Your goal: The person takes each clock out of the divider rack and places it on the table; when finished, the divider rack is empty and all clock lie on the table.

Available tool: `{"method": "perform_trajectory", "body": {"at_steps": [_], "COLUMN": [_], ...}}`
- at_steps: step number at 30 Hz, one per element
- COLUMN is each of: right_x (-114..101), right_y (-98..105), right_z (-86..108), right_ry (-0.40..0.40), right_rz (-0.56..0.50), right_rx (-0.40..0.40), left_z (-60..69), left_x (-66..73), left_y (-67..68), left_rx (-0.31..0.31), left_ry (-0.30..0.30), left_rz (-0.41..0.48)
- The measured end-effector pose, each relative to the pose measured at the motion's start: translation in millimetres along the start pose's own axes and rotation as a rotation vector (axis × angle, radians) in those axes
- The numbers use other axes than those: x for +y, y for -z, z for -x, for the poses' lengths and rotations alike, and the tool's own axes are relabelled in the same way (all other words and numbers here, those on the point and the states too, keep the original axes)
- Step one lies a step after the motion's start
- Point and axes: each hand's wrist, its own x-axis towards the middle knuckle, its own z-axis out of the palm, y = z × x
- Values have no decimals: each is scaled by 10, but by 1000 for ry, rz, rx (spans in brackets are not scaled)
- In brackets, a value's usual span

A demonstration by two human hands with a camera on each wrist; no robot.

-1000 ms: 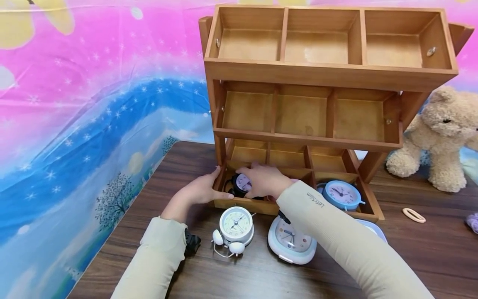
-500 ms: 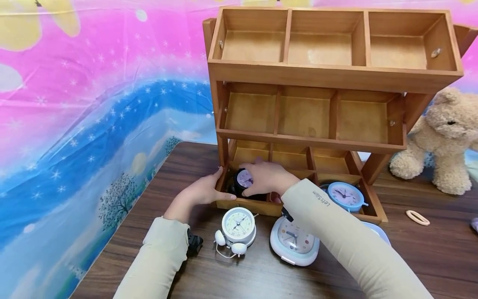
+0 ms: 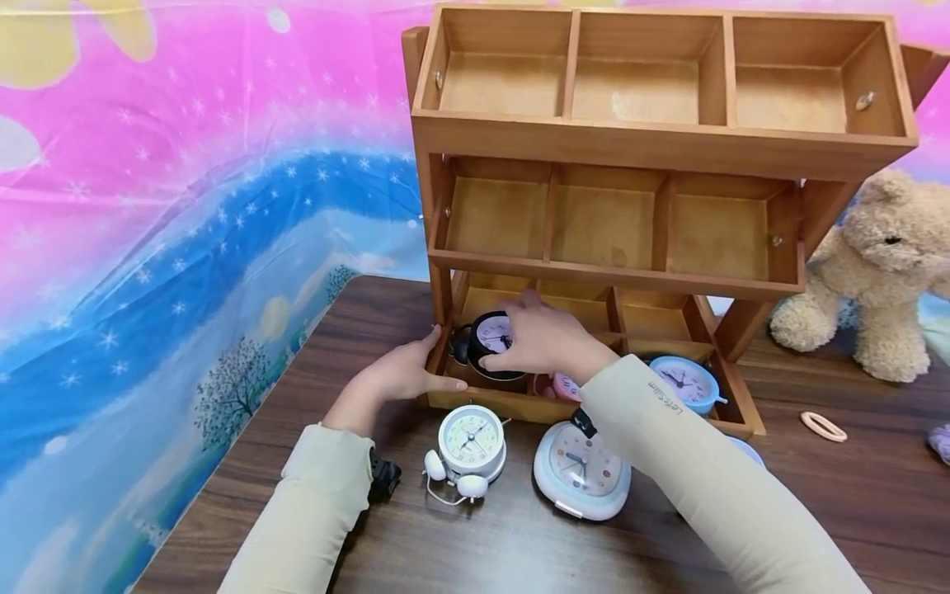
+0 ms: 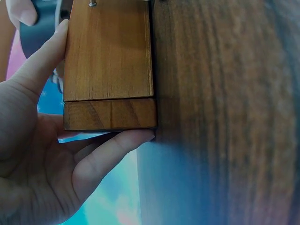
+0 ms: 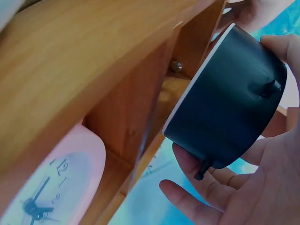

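Thumb and fingers of the right hand (image 3: 545, 334) hold a round black alarm clock (image 3: 486, 363) with a pinkish face, tilted over the bottom tier's left front compartment. Up close in the right wrist view, the hand (image 5: 262, 187) grips the clock's black casing (image 5: 225, 98), its short legs exposed. The left hand (image 3: 393, 375) spans the left end of the bottom tier; the left wrist view has this hand (image 4: 42, 159) around the wooden end (image 4: 110, 61). A pink clock (image 3: 567, 388) lies in the compartment beside the black one, partly hidden by the right arm.
The wooden shelf (image 3: 475, 132) has three tiers. A blue clock (image 3: 683, 384) lies at bottom right. In front are a white twin-bell clock (image 3: 471, 439) and a rounded white clock (image 3: 582, 474). Rightward are a beige ring (image 3: 823, 426) and teddy bear (image 3: 883, 272).
The right hand has lifted the black clock slightly up and to the right, showing more of it and of the pink clock. The left hand stays at the shelf's end.
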Motion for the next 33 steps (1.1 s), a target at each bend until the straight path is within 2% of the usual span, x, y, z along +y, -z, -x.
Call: {"method": "perform_trajectory", "body": {"at_steps": [6, 11, 14, 17, 21, 24, 33], "right_x": [-26, -136, -230, -319, -443, -529, -695], "right_y": [50, 104, 135, 119, 32, -36, -210], "right_z": [220, 468, 633, 800, 991, 1115, 1366], "right_ry": [18, 54, 110, 200, 323, 383, 492], "right_rz": [-6, -7, 5, 23, 55, 84, 159], "right_rx": [41, 85, 95, 121, 173, 180, 118], "left_z": [-23, -25, -18, -10, -15, -17, -12], "left_x": [7, 15, 9, 1, -12, -15, -7], "left_y": [12, 18, 18, 17, 5, -12, -26], "left_rx": [-3, 4, 5, -2, -12, -15, 6], "left_ry": [-11, -29, -33, -38, -30, -21, -15], "left_rz": [-14, 0, 13, 20, 12, 4, 11]}}
